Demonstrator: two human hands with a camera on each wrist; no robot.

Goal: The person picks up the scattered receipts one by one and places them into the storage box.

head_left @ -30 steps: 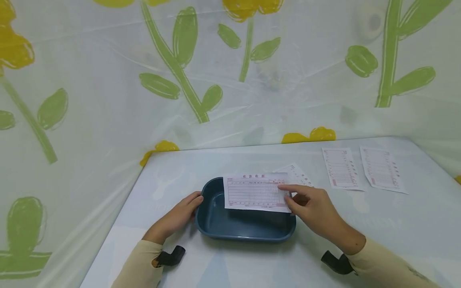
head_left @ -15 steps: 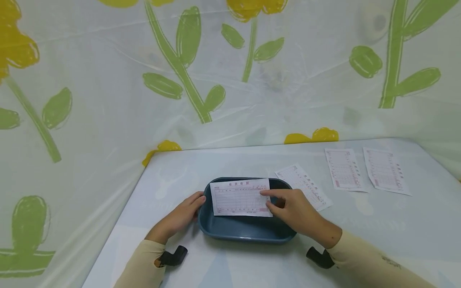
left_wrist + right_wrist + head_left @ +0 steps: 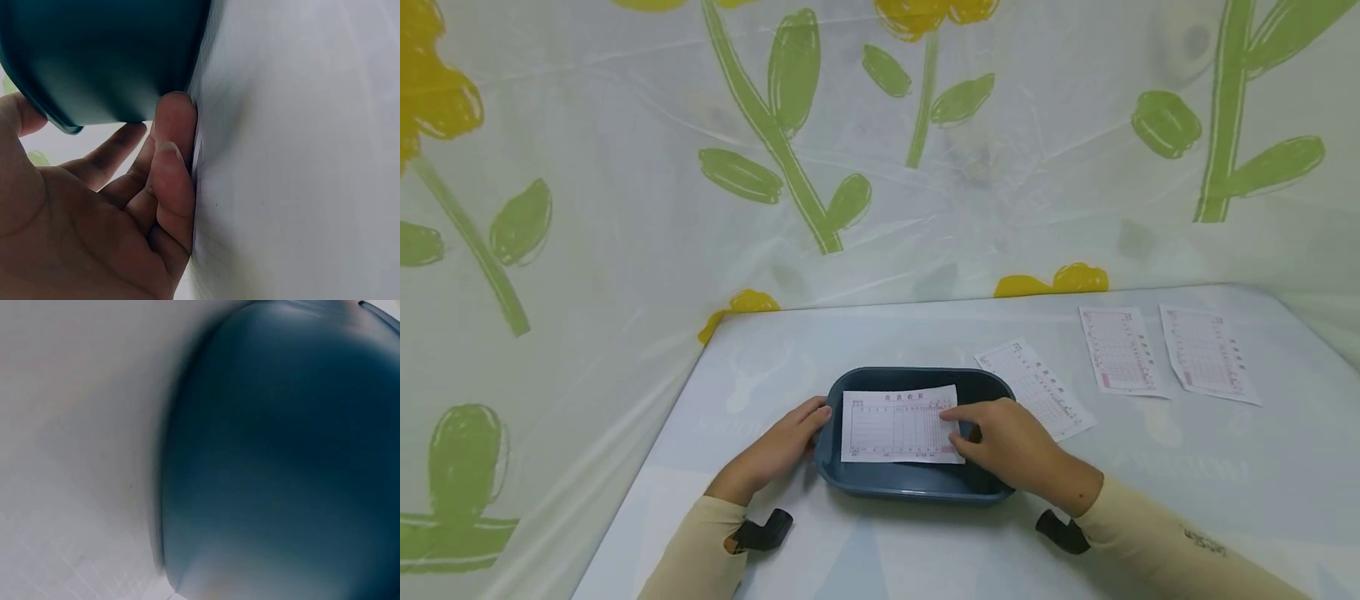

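Observation:
A dark blue plastic basin [image 3: 917, 483] stands on the table. My left hand [image 3: 778, 450] holds it at the left end; in the left wrist view the thumb meets the rim and bent fingers [image 3: 175, 125] touch the outer wall. Inside the basin, a white printed receipt [image 3: 891, 425] lies low, its lettering turned toward me. My right hand [image 3: 1007, 442] reaches over the right rim and pinches the receipt's right edge between thumb and index finger. The right wrist view shows only the basin's outer wall [image 3: 281, 456] and the table, so the pinch is hidden there.
Another receipt [image 3: 1033, 387] lies slantwise behind my right hand, partly covered by it. Two more receipts [image 3: 1122, 350] [image 3: 1210, 354] lie side by side at the back right. A flower-printed curtain [image 3: 625, 208] hangs behind the table [image 3: 1187, 500].
My right hand has moved left and down with the receipt, from above the basin into it. The slanted receipt behind has come more into sight. My left hand stays at the basin.

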